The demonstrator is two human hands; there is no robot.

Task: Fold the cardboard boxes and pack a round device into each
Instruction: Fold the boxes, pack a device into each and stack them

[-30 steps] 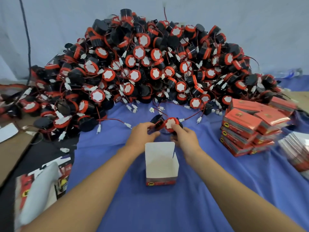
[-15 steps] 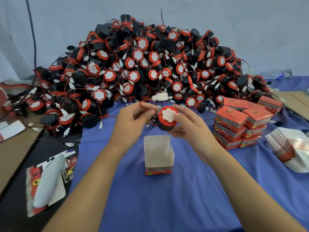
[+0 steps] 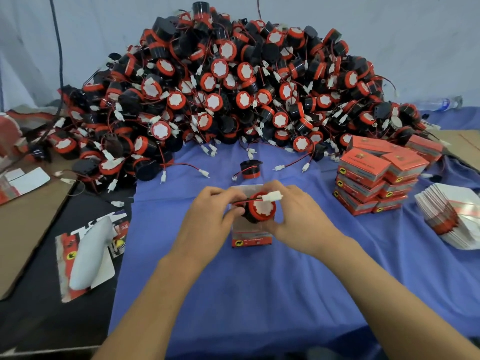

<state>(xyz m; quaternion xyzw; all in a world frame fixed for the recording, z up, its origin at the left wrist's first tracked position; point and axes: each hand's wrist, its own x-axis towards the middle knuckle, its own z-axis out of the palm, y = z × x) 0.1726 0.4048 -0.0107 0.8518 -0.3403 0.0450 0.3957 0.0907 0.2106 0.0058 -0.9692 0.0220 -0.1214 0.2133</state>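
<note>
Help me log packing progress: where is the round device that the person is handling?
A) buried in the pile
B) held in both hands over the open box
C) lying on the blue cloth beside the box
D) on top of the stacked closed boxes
B: the left hand and right hand both grip the round device over the open cardboard box.

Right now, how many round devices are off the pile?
2: the held device, in left hand and right hand over the open box; the lone device on blue cloth beyond it. Others may be hidden.
</note>
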